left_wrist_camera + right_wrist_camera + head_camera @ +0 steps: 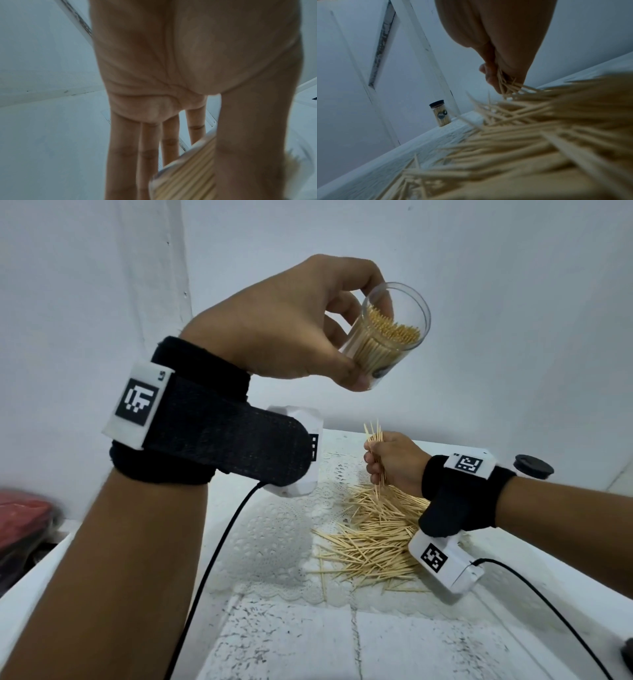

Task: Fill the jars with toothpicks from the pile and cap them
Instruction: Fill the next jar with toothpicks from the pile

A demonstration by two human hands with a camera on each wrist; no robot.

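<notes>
1. Left hand (284, 323), upper centre of the head view, grips a clear cylindrical plastic jar (388, 337) tilted and uncapped, packed with pale wooden toothpicks.
2. Right hand (394, 462), centre right, clenched round a small bundle of toothpicks (376, 453), held upright.
3. Loose toothpick pile (373, 539) on white lace cloth (274, 542) below the right hand.
4. Second jar with black cap (440, 113) stands upright, left of centre in the right wrist view.
5. Round black lid (533, 466) lies at the right edge.
</notes>
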